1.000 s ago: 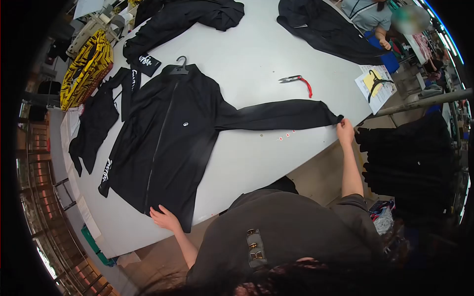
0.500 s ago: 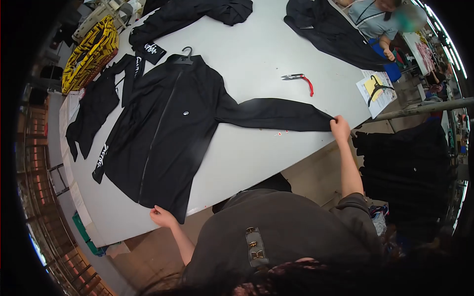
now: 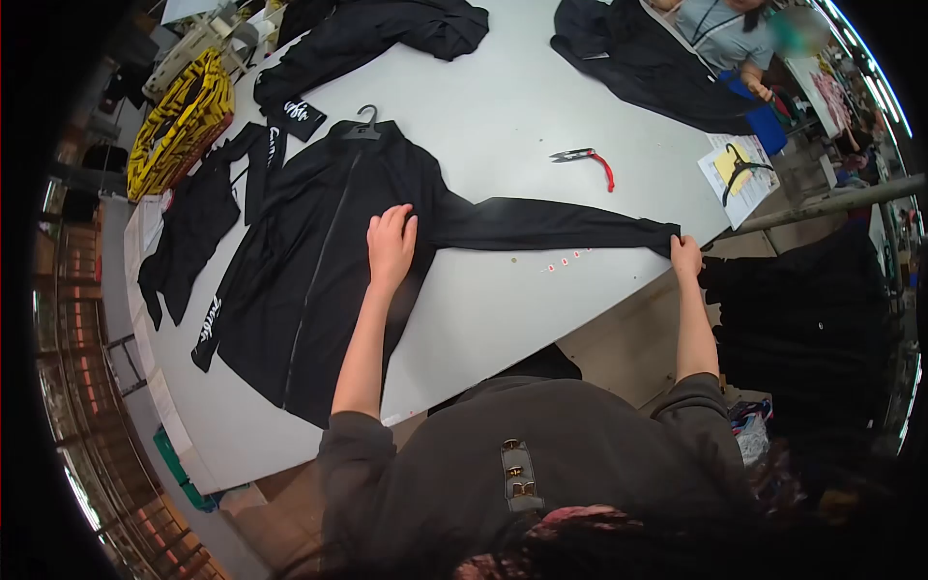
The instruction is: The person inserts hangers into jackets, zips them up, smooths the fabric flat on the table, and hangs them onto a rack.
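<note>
A black zip jacket [image 3: 300, 261] lies spread on the table, with a black hanger [image 3: 365, 123] at its collar. My left hand [image 3: 391, 246] is open, its fingers stretched out over the jacket's chest; the small white mark there is hidden. At the right, my right hand [image 3: 685, 259] is closed on the cuff of the jacket sleeve [image 3: 570, 224], which runs straight across the table. White lettering shows on the other sleeve's cuff [image 3: 206, 333]. Beyond the sleeve lie red-handled thread snips [image 3: 588, 162]. Several small white-and-red stickers [image 3: 565, 261] sit just below the sleeve.
More black garments [image 3: 387, 43] lie at the far side and another dark garment [image 3: 648, 68] at the far right. Papers with a hanger [image 3: 739, 179] rest at the right corner. A yellow-and-black basket [image 3: 184, 126] stands left. A person [image 3: 720, 39] sits across, near a metal rail [image 3: 831, 203].
My left hand has let go of the jacket's bottom hem and moved up onto its chest. My right hand still holds the cuff, and the sleeve now reaches slightly farther right.
</note>
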{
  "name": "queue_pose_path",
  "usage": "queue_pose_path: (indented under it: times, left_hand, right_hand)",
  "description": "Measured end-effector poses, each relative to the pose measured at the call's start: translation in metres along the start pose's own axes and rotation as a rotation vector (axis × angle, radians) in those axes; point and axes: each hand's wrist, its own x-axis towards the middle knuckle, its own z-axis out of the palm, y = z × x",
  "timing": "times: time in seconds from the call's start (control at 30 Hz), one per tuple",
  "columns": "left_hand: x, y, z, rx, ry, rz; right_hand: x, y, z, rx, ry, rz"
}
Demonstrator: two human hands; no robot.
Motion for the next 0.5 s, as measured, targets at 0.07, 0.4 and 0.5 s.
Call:
queue_pose_path:
  times: [0.07, 0.4, 0.5]
  left_hand:
    - [0.037, -0.008, 0.031, 0.098, -0.251, 0.004]
    - [0.132, -0.105, 0.087, 0.543, -0.22, -0.294]
    - [0.137, -0.109, 0.086, 0.414, -0.154, -0.286]
  right_hand:
    - [0.001, -0.005, 0.0, 0.06, 0.068, -0.002]
    - [0.009, 0.035, -0.005, 0.803, 0.278, 0.006]
    - [0.003, 0.029, 0.02, 0.759, 0.179, 0.089]
